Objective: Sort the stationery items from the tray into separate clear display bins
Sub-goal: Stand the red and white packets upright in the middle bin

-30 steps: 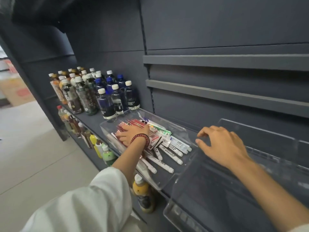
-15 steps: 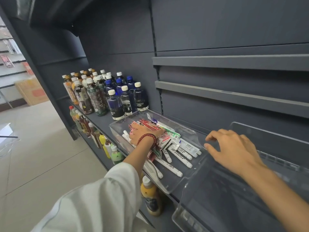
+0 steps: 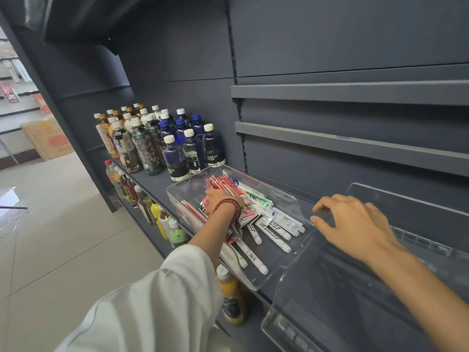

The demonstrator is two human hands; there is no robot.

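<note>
A clear tray [image 3: 276, 274] lies on the dark shelf, filled with red packets [image 3: 223, 182], green-and-white packets [image 3: 258, 201] and several white markers [image 3: 272, 235]. My left hand [image 3: 219, 200], with a red bead bracelet on the wrist, reaches into the tray and lies on the red packets; its fingertips are hidden, so a grip cannot be made out. My right hand [image 3: 352, 224] rests with curled fingers on the left rim of a large clear display bin [image 3: 312, 295], just right of the tray. The bin looks empty.
Rows of drink bottles [image 3: 175, 158] stand on the shelf to the left of the tray. More bottles [image 3: 228, 288] fill the lower shelf below. Two grey rails [image 3: 355, 146] run along the back panel above. A tiled aisle floor [image 3: 50, 224] lies at left.
The view has shifted a little, so the shelf sits further right in frame. My left hand has slid slightly deeper into the red packets. My right hand stays on the bin's rim.
</note>
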